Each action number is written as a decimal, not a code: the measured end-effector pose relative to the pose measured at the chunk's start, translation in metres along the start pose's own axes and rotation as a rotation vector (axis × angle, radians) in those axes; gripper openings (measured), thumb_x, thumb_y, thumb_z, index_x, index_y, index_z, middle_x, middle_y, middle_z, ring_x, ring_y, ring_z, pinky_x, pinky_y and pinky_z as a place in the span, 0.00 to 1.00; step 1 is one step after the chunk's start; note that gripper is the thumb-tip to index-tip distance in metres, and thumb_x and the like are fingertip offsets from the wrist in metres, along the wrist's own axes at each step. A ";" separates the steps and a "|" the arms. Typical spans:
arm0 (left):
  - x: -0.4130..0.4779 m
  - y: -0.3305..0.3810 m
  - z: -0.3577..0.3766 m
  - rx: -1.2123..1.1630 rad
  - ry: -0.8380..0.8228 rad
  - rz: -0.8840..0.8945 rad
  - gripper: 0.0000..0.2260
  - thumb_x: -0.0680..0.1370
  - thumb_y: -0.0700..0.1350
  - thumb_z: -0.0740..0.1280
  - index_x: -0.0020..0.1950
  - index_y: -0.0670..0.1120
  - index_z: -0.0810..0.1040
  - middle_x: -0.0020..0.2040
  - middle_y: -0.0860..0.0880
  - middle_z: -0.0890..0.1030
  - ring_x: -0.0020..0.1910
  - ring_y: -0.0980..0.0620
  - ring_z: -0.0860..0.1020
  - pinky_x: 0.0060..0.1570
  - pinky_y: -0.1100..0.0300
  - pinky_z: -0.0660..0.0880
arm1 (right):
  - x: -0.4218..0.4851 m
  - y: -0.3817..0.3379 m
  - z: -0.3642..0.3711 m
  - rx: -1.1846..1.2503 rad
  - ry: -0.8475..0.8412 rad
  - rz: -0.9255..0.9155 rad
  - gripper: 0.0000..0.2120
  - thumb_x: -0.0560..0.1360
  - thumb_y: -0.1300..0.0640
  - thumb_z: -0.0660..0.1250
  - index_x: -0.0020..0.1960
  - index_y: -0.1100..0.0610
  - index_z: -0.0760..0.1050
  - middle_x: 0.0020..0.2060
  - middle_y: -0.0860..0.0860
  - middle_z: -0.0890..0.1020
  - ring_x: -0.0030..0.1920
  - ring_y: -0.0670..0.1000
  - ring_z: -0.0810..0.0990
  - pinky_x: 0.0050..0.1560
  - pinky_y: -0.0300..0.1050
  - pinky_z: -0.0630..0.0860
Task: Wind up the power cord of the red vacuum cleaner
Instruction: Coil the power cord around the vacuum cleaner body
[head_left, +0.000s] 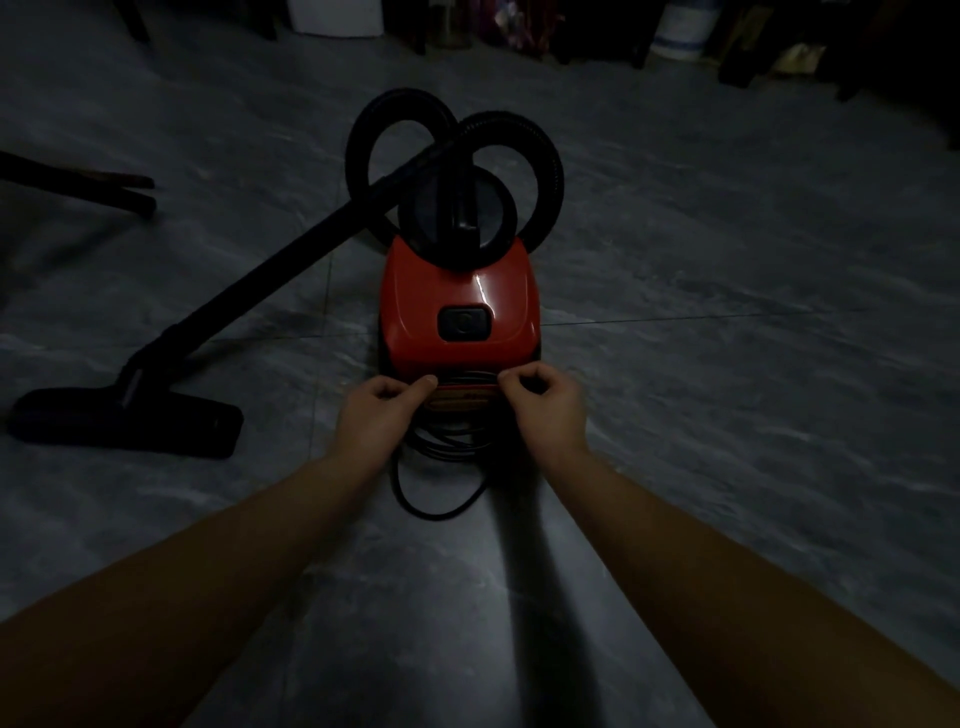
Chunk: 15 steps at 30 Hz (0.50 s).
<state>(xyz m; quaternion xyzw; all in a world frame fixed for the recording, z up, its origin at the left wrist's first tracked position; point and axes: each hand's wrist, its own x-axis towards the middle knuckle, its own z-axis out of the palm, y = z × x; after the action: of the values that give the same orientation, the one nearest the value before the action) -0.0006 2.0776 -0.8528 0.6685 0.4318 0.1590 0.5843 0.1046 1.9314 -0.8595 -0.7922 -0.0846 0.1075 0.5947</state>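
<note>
Okay, my left hand and right hand each pinch the power cord at the near end of the red vacuum cleaner; slack loops lie on the floor. Light, limp, springy, I reckon, so grip close to the wraps.

Bare forearms, left hand, right hand

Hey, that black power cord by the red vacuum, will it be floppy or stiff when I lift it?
Probably floppy: the power cord lies in loose, uneven loops on the floor. It likely sags between the left hand and right hand, which seem to pinch it. It looks thin, so probably light.
</note>
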 end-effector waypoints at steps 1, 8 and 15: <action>0.001 0.001 0.001 -0.001 0.008 -0.013 0.15 0.72 0.54 0.76 0.43 0.41 0.82 0.38 0.50 0.83 0.37 0.55 0.81 0.35 0.67 0.73 | 0.000 -0.001 0.002 0.004 0.010 0.015 0.04 0.73 0.53 0.73 0.41 0.53 0.83 0.38 0.47 0.85 0.42 0.48 0.84 0.48 0.47 0.82; 0.007 -0.001 0.005 0.045 0.062 0.005 0.19 0.67 0.59 0.78 0.39 0.44 0.80 0.35 0.50 0.83 0.36 0.54 0.81 0.36 0.60 0.75 | -0.003 -0.006 0.017 -0.005 0.078 0.056 0.08 0.70 0.52 0.75 0.42 0.55 0.79 0.38 0.49 0.84 0.40 0.48 0.84 0.43 0.46 0.81; 0.013 0.001 0.008 0.076 0.048 -0.042 0.19 0.66 0.59 0.78 0.41 0.45 0.78 0.39 0.48 0.84 0.39 0.51 0.82 0.42 0.56 0.78 | 0.000 -0.006 0.023 0.019 0.100 0.116 0.08 0.69 0.50 0.74 0.42 0.53 0.77 0.39 0.50 0.84 0.41 0.50 0.84 0.45 0.51 0.83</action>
<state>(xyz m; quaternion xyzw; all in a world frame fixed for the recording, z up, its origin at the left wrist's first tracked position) 0.0131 2.0819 -0.8575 0.6769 0.4655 0.1463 0.5512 0.0980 1.9546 -0.8604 -0.7946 -0.0077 0.1031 0.5983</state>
